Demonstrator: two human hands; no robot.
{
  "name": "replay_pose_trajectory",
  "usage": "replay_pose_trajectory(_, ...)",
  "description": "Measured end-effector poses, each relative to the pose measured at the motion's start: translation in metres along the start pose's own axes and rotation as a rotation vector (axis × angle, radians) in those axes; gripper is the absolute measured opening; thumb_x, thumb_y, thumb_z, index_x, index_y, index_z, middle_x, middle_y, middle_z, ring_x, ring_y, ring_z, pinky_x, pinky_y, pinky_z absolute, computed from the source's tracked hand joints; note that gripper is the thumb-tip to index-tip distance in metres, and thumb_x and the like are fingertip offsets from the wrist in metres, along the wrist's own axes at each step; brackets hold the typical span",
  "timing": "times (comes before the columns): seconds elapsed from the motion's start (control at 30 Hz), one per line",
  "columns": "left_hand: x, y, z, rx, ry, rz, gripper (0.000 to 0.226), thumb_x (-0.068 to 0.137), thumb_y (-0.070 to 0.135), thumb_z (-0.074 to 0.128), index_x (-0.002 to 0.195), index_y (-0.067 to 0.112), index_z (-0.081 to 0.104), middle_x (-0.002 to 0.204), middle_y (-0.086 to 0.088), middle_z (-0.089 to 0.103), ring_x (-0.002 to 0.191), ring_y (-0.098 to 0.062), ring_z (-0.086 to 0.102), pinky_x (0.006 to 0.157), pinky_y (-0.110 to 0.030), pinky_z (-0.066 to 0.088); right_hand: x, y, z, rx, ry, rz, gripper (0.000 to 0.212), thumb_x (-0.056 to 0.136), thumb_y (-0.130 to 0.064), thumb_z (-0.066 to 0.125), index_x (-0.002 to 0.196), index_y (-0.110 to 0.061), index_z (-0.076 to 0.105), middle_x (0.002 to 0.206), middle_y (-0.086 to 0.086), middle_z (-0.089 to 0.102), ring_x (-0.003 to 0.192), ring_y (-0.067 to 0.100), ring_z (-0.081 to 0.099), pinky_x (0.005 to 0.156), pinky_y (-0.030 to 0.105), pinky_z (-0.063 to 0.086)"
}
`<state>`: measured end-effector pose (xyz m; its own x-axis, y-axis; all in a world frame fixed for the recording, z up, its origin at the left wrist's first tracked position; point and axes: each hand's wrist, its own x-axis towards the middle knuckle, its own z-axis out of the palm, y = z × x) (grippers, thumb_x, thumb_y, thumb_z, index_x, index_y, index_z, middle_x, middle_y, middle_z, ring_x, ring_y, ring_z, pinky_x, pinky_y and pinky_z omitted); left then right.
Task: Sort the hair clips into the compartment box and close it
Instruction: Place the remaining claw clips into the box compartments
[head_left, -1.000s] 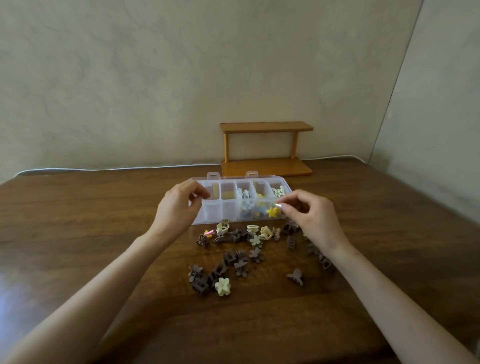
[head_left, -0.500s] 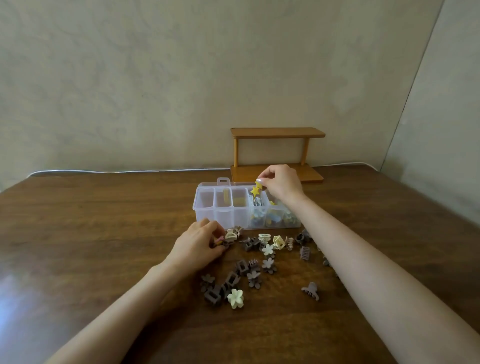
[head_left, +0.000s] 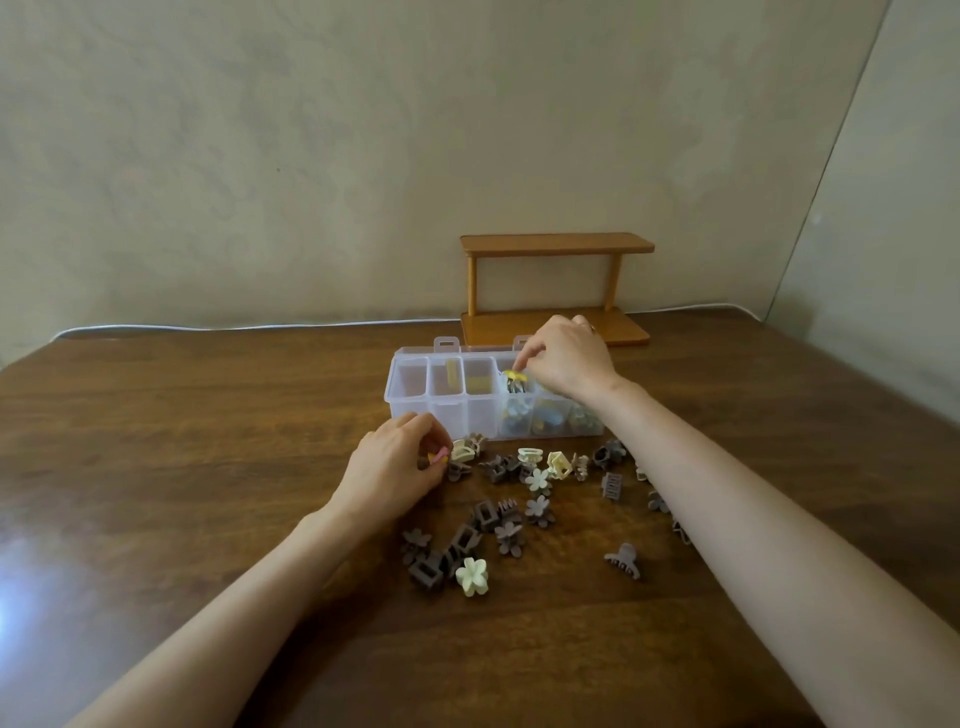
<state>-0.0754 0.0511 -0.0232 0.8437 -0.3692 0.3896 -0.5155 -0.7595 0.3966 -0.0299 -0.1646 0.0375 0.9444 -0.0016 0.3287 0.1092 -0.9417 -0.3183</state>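
Note:
A clear plastic compartment box (head_left: 441, 410) stands open on the wooden table (head_left: 208, 467); its right compartments hold coloured clips. My right hand (head_left: 569, 361) reaches over the box's rear middle compartment and pinches a yellow star clip (head_left: 513, 375) at its fingertips. My left hand (head_left: 395, 465) rests on the table in front of the box's left end and pinches a small pink and yellow clip (head_left: 438, 456). Several loose brown and cream hair clips (head_left: 511, 519) lie scattered in front of the box, among them a cream flower clip (head_left: 471, 576) and a brown claw clip (head_left: 623, 560).
A small two-level wooden shelf (head_left: 556, 291) stands against the wall just behind the box. A white cable (head_left: 234, 326) runs along the table's far edge. A second wall (head_left: 883, 260) closes the right side.
My right hand lifted the yellow star clip from the box's front up over its rear compartments. My left hand left the box's left end, dropped to the pile and picked up the pink clip.

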Motion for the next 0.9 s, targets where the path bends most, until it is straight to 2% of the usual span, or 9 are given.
replay_pose_trajectory(0.17, -0.001, 0.007, -0.002, -0.104, 0.085, -0.018, 0.013, 0.083, 0.018, 0.065, 0.095, 0.019, 0.059, 0.094, 0.011, 0.056, 0.079, -0.005, 0.059, 0.065, -0.018, 0.049, -0.007, 0.003, 0.000, -0.010, 0.043, -0.033, 0.023, 0.090, -0.029, 0.051, 0.102, -0.030, 0.071, 0.123, 0.003, 0.054, 0.115, 0.027, 0.042, 0.097, 0.039, 0.035)
replay_pose_trajectory(0.27, 0.000, 0.010, -0.004, -0.172, 0.131, 0.011, 0.016, 0.083, 0.013, 0.065, 0.096, 0.017, 0.057, 0.096, 0.009, 0.055, 0.078, -0.003, 0.058, 0.064, -0.011, 0.047, -0.008, 0.003, -0.002, -0.037, -0.060, -0.046, 0.026, 0.087, -0.040, 0.056, 0.111, -0.034, 0.067, 0.128, 0.003, 0.051, 0.120, 0.028, 0.039, 0.099, 0.040, 0.034)
replay_pose_trajectory(0.33, -0.001, 0.013, -0.004, -0.206, 0.148, 0.050, 0.019, 0.083, 0.009, 0.065, 0.099, 0.016, 0.057, 0.096, 0.007, 0.055, 0.081, -0.003, 0.057, 0.067, -0.008, 0.047, -0.009, 0.003, 0.000, -0.057, -0.095, -0.046, 0.022, 0.087, -0.041, 0.058, 0.105, -0.034, 0.068, 0.127, 0.003, 0.051, 0.121, 0.030, 0.038, 0.100, 0.041, 0.033)
replay_pose_trajectory(0.43, -0.002, 0.015, -0.005, -0.241, 0.170, 0.093, 0.022, 0.082, 0.007, 0.066, 0.101, 0.013, 0.057, 0.097, 0.006, 0.056, 0.084, -0.006, 0.058, 0.071, -0.006, 0.047, -0.009, 0.002, -0.005, 0.036, -0.040, -0.023, 0.015, 0.084, -0.040, 0.062, 0.086, -0.028, 0.070, 0.122, 0.002, 0.054, 0.119, 0.029, 0.040, 0.097, 0.039, 0.034)
replay_pose_trajectory(0.57, -0.001, 0.014, -0.004, -0.254, 0.176, 0.113, 0.022, 0.082, 0.008, 0.067, 0.101, 0.014, 0.057, 0.099, 0.003, 0.058, 0.086, -0.009, 0.059, 0.074, -0.009, 0.049, -0.010, 0.001, -0.004, 0.052, -0.031, -0.034, 0.033, 0.091, -0.042, 0.054, 0.076, -0.021, 0.075, 0.121, -0.001, 0.059, 0.119, 0.026, 0.042, 0.099, 0.041, 0.032)
replay_pose_trajectory(0.63, -0.001, 0.014, -0.004, -0.260, 0.172, 0.125, 0.019, 0.082, 0.009, 0.067, 0.098, 0.013, 0.058, 0.098, 0.003, 0.058, 0.086, -0.009, 0.060, 0.075, -0.010, 0.049, -0.010, 0.002, -0.002, 0.086, 0.045, -0.015, 0.038, 0.094, -0.045, 0.046, 0.084, -0.022, 0.074, 0.119, 0.002, 0.060, 0.119, 0.027, 0.044, 0.099, 0.040, 0.033)
replay_pose_trajectory(0.73, -0.001, 0.014, -0.003, -0.251, 0.167, 0.159, 0.012, 0.082, 0.010, 0.067, 0.092, 0.011, 0.061, 0.094, 0.002, 0.058, 0.083, -0.007, 0.062, 0.074, -0.011, 0.050, -0.012, 0.003, -0.001, 0.025, -0.062, -0.023, 0.042, 0.098, -0.046, 0.034, 0.106, -0.026, 0.070, 0.131, 0.005, 0.052, 0.125, 0.031, 0.036, 0.102, 0.043, 0.030)
replay_pose_trajectory(0.8, -0.001, 0.014, -0.003, -0.251, 0.167, 0.149, 0.009, 0.083, 0.013, 0.066, 0.090, 0.012, 0.061, 0.093, 0.003, 0.058, 0.080, -0.005, 0.062, 0.071, -0.013, 0.052, -0.014, 0.003, -0.001, 0.026, -0.089, -0.029, 0.043, 0.099, -0.045, 0.033, 0.105, -0.027, 0.071, 0.135, 0.002, 0.049, 0.125, 0.029, 0.033, 0.102, 0.044, 0.028)
replay_pose_trajectory(0.9, -0.001, 0.014, -0.004, -0.258, 0.191, 0.120, 0.010, 0.082, 0.014, 0.068, 0.089, 0.013, 0.062, 0.088, 0.004, 0.062, 0.077, -0.006, 0.062, 0.069, -0.014, 0.052, -0.017, 0.002, -0.001, 0.073, -0.023, -0.028, 0.044, 0.099, -0.045, 0.034, 0.098, -0.025, 0.073, 0.133, -0.001, 0.051, 0.122, 0.025, 0.035, 0.099, 0.043, 0.029)
